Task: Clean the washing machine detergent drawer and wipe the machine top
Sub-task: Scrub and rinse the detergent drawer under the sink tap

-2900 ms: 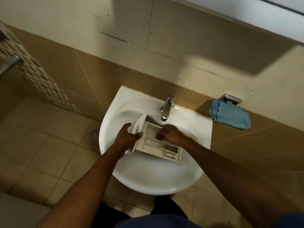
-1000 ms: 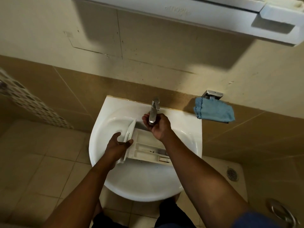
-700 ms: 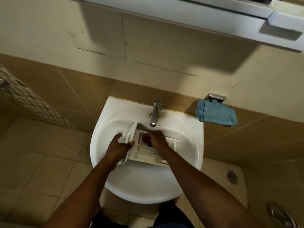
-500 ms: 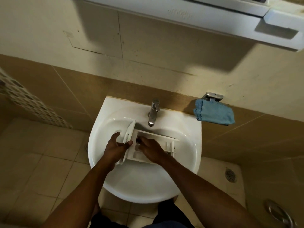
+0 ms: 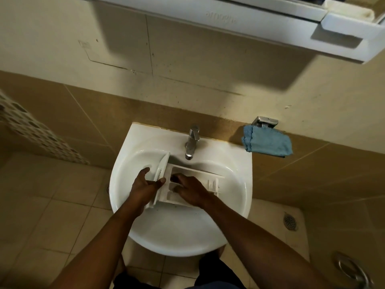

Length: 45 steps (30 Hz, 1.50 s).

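From the head camera, looking down: a white sink [image 5: 183, 243] sticks out from a brown tiled wall. A shiny tap [image 5: 192, 142] stands at the back of it. I cannot tell if any water is running.

The detergent drawer [image 5: 205, 176] is a white plastic tray with little boxes inside. It lies across the bowl of the sink, just in front of the tap's spout. Its wide front panel is at the left end and its far end points to the right.

The left hand [image 5: 145, 188] grips the front panel. The thumb lies on the side that faces the tray, and the fingers curl round the other side, so the panel is pinched between them.

The right hand [image 5: 191, 190] rests on top of the tray, near the left end. Its fingers are a little apart and bend down into the boxes. The tips are hidden in there, so I cannot tell if they hold or pinch anything.

Both arms are bare and reach in from the bottom of the picture.

To the right of the sink a blue cloth [image 5: 267, 143] hangs on the wall from a small metal holder [image 5: 264, 122] — well apart from both hands. A long white shelf [image 5: 250, 21] runs along the top, high on the pale wall. Down on the right, on the tiled floor, there is a round drain [image 5: 290, 221]. On the far left a strip of tiny dotted tiles [image 5: 31, 130] slants along the wall.
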Each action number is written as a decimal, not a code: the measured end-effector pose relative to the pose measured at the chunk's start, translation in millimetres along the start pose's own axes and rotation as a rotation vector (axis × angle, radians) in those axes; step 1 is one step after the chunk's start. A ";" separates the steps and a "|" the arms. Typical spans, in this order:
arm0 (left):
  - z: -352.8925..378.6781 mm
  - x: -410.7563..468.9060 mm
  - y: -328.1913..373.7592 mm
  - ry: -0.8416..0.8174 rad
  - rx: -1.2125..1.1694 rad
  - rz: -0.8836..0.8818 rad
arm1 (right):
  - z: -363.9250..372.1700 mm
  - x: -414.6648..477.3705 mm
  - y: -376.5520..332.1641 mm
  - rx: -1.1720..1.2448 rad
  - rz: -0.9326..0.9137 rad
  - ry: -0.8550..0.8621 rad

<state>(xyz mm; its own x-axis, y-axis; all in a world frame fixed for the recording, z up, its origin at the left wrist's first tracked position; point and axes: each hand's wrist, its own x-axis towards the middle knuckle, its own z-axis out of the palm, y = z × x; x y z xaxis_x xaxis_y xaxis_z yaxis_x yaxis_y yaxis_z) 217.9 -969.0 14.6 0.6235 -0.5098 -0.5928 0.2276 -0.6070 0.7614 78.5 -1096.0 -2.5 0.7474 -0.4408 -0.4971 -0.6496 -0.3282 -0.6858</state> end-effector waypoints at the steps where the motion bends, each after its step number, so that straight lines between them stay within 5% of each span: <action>1: -0.3 -0.4 0.2 -0.004 -0.007 0.000 | -7.3 -4.6 7.6 -0.045 -0.011 -0.012; 6: -0.8 -3.3 2.4 -0.015 -0.011 0.008 | -64.0 -10.9 44.3 -0.629 -0.063 -0.029; 11: -1.3 -2.1 2.0 -0.016 -0.004 0.001 | -51.9 10.2 7.3 -0.226 -0.084 0.163; 15: -0.6 -3.2 3.7 -0.007 0.000 0.007 | -13.7 15.1 -7.9 0.122 0.008 0.107; 22: -1.3 -3.4 4.1 -0.027 -0.022 -0.002 | -45.8 3.6 46.0 -0.271 0.046 0.048; 23: -1.4 -3.8 4.0 -0.026 -0.024 0.002 | -54.9 4.7 42.0 -0.175 0.075 0.076; 27: -1.9 -5.0 4.4 -0.024 -0.013 0.004 | -68.6 22.1 2.4 0.909 0.275 0.266; 31: -1.6 -4.6 4.2 -0.019 0.000 -0.004 | -64.0 39.6 -32.1 1.519 0.292 0.247; 45: -2.7 -1.2 1.5 -0.038 -0.004 -0.013 | -70.1 45.3 -28.8 1.791 0.288 0.170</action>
<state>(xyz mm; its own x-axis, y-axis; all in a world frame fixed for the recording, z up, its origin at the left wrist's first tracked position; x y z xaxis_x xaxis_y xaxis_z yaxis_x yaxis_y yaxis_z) 219.6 -967.6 17.2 0.5914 -0.5253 -0.6118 0.2386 -0.6108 0.7550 121.3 -1165.1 32.0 0.5565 -0.4233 -0.7150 0.2601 0.9060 -0.3339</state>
